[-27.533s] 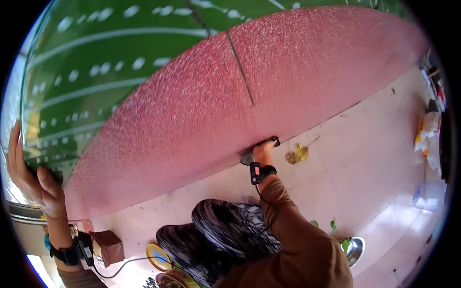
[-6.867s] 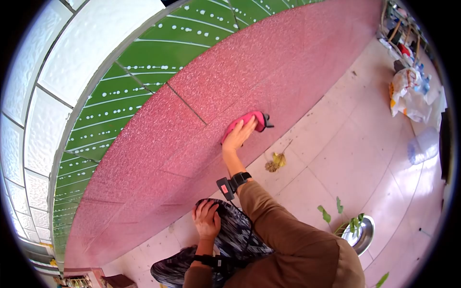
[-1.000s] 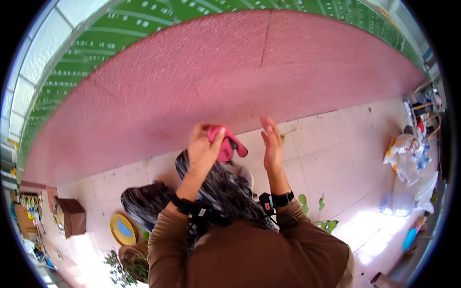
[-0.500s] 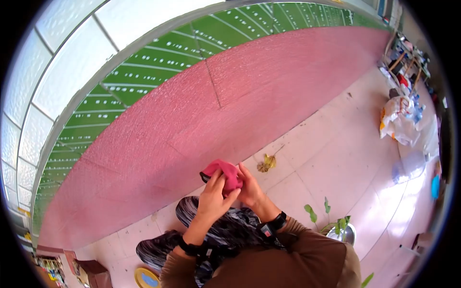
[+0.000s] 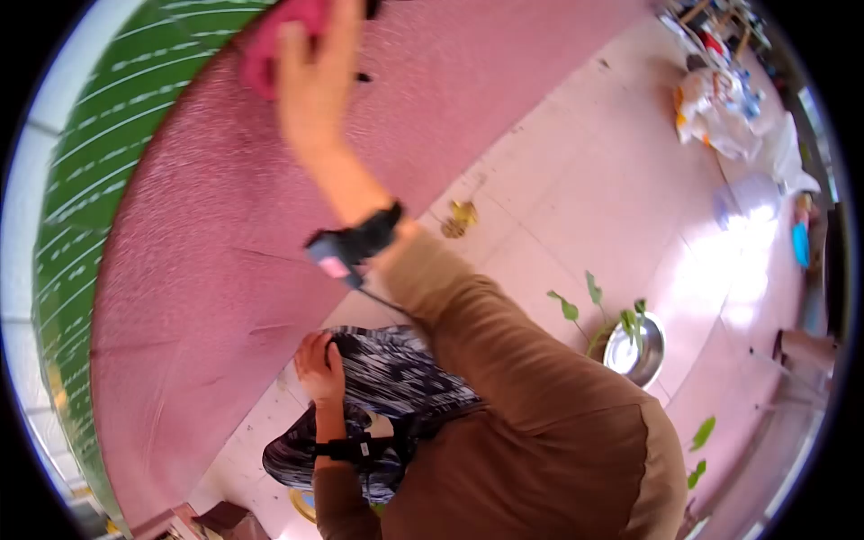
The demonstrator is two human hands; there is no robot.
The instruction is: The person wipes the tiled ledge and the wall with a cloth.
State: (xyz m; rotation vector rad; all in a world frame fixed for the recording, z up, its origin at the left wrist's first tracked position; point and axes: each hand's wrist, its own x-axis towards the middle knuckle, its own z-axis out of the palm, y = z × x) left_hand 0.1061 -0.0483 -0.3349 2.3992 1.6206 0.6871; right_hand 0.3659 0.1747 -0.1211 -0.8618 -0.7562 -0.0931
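My right hand (image 5: pixel 315 99) is stretched out at the top left, blurred by motion, with a pink cloth (image 5: pixel 261 63) under its fingers. The cloth lies against the pink wall panel (image 5: pixel 207 270), close to its border with the green strip. Dark bits of the cloth's edging show beside the hand, and its upper part runs out of view. Lower down, my left hand (image 5: pixel 319 367) rests on my knee in black-and-white patterned trousers (image 5: pixel 396 364), holding nothing, its fingers loosely apart. Both wrists wear black bands.
A yellow withered leaf (image 5: pixel 463 214) lies on the tiled floor. To my right stands a metal bowl (image 5: pixel 661 346) with a leafy plant. Plastic bags (image 5: pixel 720 117) and clutter sit at the upper right. The green strip (image 5: pixel 99 171) with white marks borders the panel.
Both hands were together on the cloth in front of my knees. The right has carried it up and left to the panel; the left has let go and dropped to the knee.
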